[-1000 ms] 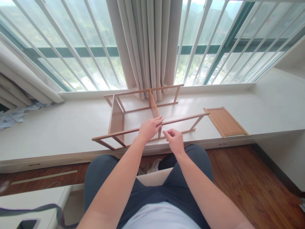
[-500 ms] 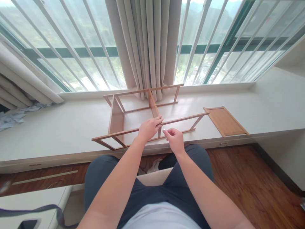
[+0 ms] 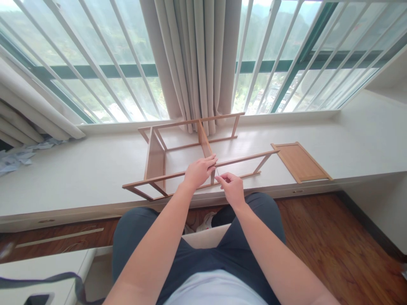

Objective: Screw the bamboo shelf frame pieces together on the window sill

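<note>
Head view, left hand (image 3: 197, 171) still gripping wooden frame (image 3: 190, 153), right hand (image 3: 233, 188) fingers pinching small tool, shifted closer.

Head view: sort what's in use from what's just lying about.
In use:
light wooden slatted frame, held by left hand
thin metal tool, pinched in right hand

Lying about:
flat wooden panel
beige curtain
crumpled papers
white window ledge

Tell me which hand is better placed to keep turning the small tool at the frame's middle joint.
Right. The right hand pinches the thin metal tool at the light wooden slatted frame; the left hand grips its rail.
</note>
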